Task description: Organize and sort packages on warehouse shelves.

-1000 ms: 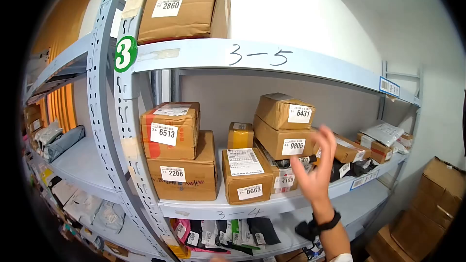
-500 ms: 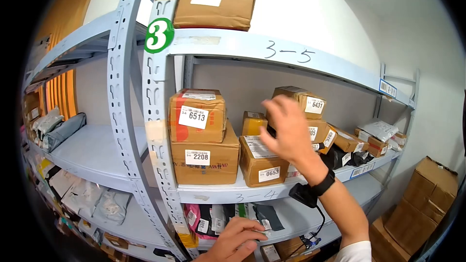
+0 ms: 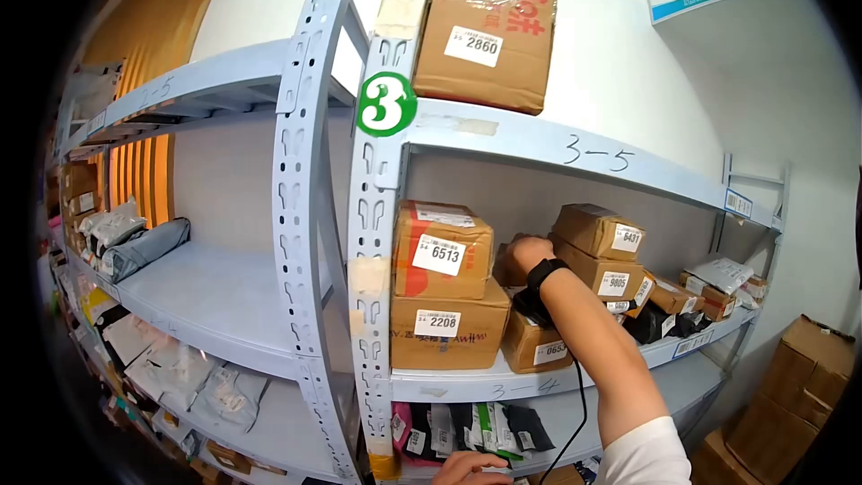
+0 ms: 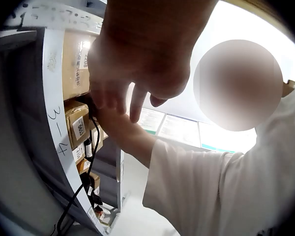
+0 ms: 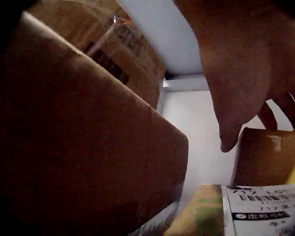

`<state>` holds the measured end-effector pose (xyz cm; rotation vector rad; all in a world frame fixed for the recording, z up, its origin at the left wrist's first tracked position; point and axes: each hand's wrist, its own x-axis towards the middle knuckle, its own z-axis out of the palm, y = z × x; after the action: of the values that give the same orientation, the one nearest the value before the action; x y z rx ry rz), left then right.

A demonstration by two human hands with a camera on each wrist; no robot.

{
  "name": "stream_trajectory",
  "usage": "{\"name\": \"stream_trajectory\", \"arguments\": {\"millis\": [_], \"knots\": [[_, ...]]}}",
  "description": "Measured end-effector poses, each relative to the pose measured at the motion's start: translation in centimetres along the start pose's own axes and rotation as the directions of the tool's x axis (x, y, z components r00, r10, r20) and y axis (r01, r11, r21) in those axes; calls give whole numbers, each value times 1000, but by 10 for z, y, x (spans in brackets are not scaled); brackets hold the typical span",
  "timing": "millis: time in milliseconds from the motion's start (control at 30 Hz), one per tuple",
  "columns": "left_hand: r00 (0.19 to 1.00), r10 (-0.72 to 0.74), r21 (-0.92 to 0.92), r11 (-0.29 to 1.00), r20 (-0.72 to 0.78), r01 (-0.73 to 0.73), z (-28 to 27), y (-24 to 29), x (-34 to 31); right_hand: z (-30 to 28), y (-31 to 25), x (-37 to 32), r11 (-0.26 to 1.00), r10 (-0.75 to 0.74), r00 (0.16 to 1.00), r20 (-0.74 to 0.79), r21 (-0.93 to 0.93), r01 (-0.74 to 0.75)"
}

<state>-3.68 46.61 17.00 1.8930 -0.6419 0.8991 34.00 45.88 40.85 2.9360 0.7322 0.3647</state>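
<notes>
My right hand reaches into the shelf between two stacks of cartons, its wrist over the carton marked 0653. In the right wrist view, its thumb and loosely spread fingers hang right at a small brown box with yellow tape, which the hand mostly hides in the head view. Left of this hand, carton 6513 sits on carton 2208. To its right, carton 6431 rests on carton 9805. My left hand holds nothing, fingers relaxed, low before the shelf.
A black cable hangs from the right wrist across the shelf edge. A metal upright stands left of the cartons. Above is a beam marked 3-5; below, several bagged parcels stand in a row.
My right hand has moved from in front of the right-hand cartons leftward and deeper, into the gap. The head view has swung left. My left hand has come into view at the bottom.
</notes>
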Motion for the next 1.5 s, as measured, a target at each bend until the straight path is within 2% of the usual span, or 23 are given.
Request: {"name": "stream_trajectory", "arguments": {"millis": [67,167,333,433,467,567,633,667,700,767,833,867,933,967,1033,1167,1233,1333,1367,1400,1433,1467,1500], "knots": [[1000,16,-1,1000,-27,-16,-4,-1,-4,-3,1,6,999,11,990,139,-54,-3],[996,28,9,1000,-83,-27,-8,-1,-9,13,6,24,984,160,986,-41,88,-156],[994,33,-28,999,-102,-36,-10,1,-3,-7,6,0,986,149,986,73,62,-154],[990,76,-36,996,-119,-81,-4,2,0,-8,4,-4,994,85,996,34,61,-87],[990,80,-49,995,-120,-86,0,1,2,-14,-2,-13,998,59,989,-132,40,-54],[989,110,-23,993,-97,-113,0,1,19,-41,3,-42,996,-13,892,-452,68,49],[992,77,-61,995,-103,-84,9,0,16,-45,12,-63,992,-46,759,-650,57,109],[987,120,-38,991,-108,-125,10,-2,22,-44,18,-79,993,-44,770,-637,60,106],[979,168,-13,985,-117,-171,13,-6,28,-43,23,-96,983,-99,708,-699,40,177],[996,65,148,986,65,-74,13,-25,24,-40,27,-138,951,-183,626,-758,24,308],[978,184,143,975,-96,-169,22,-21,52,-19,35,-165,894,-349,418,-839,-165,416],[976,186,140,975,-110,-170,25,-25,61,-14,41,-179,890,-362,415,-834,-178,420],[946,251,301,936,-205,-183,31,-35,77,-5,56,-207,845,-391,282,-876,-221,487],[943,250,302,937,-221,-178,34,-37,87,0,67,-217,843,-356,272,-894,-181,506],[871,367,541,828,-325,-147,40,-40,109,5,86,-238,784,-322,177,-930,-157,601],[796,491,700,704,-354,-123,69,-41,157,30,113,-264,618,-234,258,-937,61,784],[704,561,725,682,-435,-95,87,-45,175,32,112,-265,506,-211,254,-944,117,854],[626,597,672,725,-502,-153,86,-50,201,26,113,-263,560,-273,292,-917,95,823],[602,589,608,766,-539,-206,82,-52,210,24,101,-258,556,-287,236,-928,39,830],[714,416,368,900,-563,-234,81,-45,205,23,101,-253,524,-304,229,-925,39,851],[670,450,367,889,-590,-274,83,-48,209,23,101,-247,488,-321,219,-922,37,872],[676,474,409,872,-565,-269,82,-53,206,29,106,-239,340,-308,330,-892,220,914],[683,496,452,852,-536,-264,80,-56,203,34,108,-232,319,-310,314,-897,213,924]]}}
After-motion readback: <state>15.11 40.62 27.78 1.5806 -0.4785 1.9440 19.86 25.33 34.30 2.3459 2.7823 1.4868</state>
